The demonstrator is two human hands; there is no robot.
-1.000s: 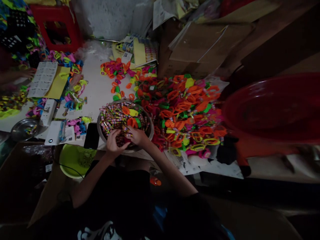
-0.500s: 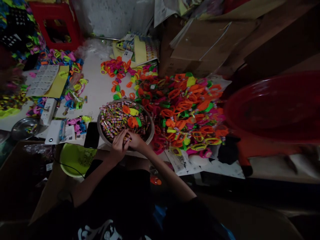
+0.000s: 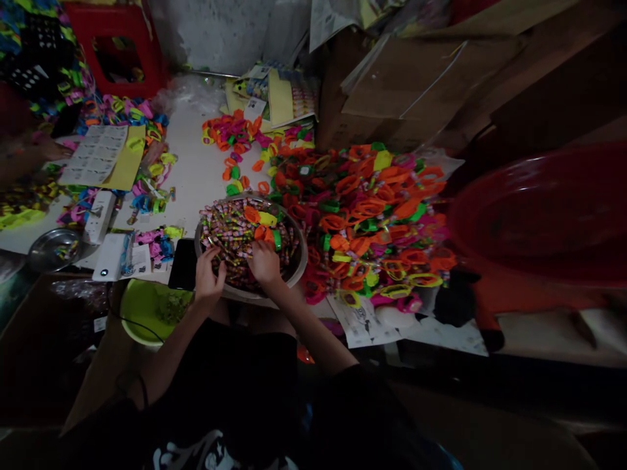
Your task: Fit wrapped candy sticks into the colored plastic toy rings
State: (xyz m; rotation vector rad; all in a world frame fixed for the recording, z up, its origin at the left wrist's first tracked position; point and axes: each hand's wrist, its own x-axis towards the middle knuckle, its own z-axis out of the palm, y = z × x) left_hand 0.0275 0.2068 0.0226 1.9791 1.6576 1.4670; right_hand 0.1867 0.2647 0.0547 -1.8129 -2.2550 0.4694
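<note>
A metal bowl (image 3: 300, 269) full of small wrapped candy tubes (image 3: 228, 225) stands at the table's front edge. Several orange, yellow and green toy watches (image 3: 265, 219) lie on top of the tubes. My left hand (image 3: 209, 277) is at the bowl's front left rim, its thumb and fingers apart, nothing visible in it. Over the front middle of the bowl, my right hand (image 3: 265, 262) has its fingers bent together just below the orange watches. Its fingertips are partly hidden, and I cannot make out what they hold.
A large heap of bright toy watches (image 3: 362, 222) lies right of the bowl. Left stand a black phone (image 3: 183, 264), a white power bank (image 3: 110, 256) and a small metal dish (image 3: 53, 250). Another person's hand (image 3: 51, 150) is far left. A red basin (image 3: 539, 215) stands right.
My hands were together at the bowl's front rim and have parted. The left moved left, the right forward to the orange watches. Another person's hand has appeared far left.
</note>
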